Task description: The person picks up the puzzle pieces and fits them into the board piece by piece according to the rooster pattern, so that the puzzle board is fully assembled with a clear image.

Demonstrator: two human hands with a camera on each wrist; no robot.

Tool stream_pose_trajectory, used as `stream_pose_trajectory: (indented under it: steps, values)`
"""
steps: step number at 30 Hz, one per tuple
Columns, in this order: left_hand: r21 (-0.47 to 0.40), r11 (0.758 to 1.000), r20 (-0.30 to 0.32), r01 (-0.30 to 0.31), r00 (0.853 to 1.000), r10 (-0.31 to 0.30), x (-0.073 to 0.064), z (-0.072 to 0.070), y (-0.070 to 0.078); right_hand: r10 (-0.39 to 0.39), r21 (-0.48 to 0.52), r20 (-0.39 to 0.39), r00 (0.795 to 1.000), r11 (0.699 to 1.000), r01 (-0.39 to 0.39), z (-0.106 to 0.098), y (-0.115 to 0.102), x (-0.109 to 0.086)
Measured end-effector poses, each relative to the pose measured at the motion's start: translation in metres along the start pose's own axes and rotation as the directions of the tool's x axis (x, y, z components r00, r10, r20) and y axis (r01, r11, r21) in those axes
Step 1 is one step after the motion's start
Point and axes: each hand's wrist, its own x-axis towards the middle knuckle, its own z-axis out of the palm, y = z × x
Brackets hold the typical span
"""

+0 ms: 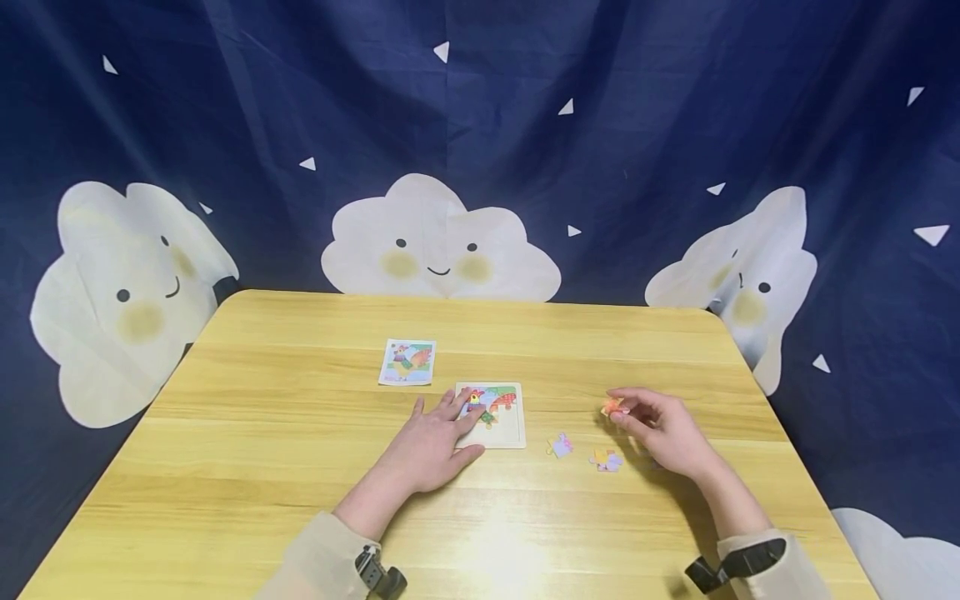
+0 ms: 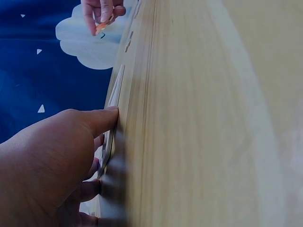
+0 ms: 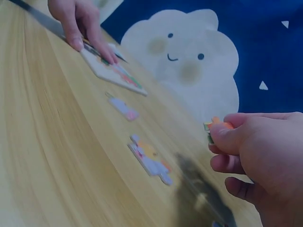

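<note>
A square puzzle board (image 1: pixel 510 429) lies on the table, its upper part filled with colorful pieces and its lower part bare. My left hand (image 1: pixel 431 442) rests on the board's left side with fingers spread, hiding some of the picture. To the right, above the tabletop, my right hand (image 1: pixel 663 427) pinches an orange jigsaw piece (image 1: pixel 612 407) between thumb and fingers. The right wrist view shows green on the edge of that piece (image 3: pixel 215 125). Between the hands lie a lilac jigsaw piece (image 1: pixel 560 445) and a yellow-and-lilac jigsaw piece (image 1: pixel 606 460).
A square picture card (image 1: pixel 407 362) lies behind and left of the board. The wooden table (image 1: pixel 300 333) has its far edge against a dark blue curtain (image 1: pixel 510 83) printed with clouds. Dark bands with devices (image 1: pixel 378 571) sit on both wrists.
</note>
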Motion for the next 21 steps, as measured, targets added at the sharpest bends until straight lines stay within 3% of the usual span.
stream_pose_trajectory:
  steps: [13,21]
  values:
    - [-0.008,1.0,-0.01,-0.003,1.0,0.003,-0.001,0.001,0.0,0.029,0.028,0.034,0.999,0.999,-0.03,0.018,-0.016,0.009]
    - [0.018,1.0,-0.008,-0.006,1.0,0.007,0.0,0.003,-0.002,-0.005,0.037,0.054,0.999,0.999,0.003,0.027,-0.019,0.012]
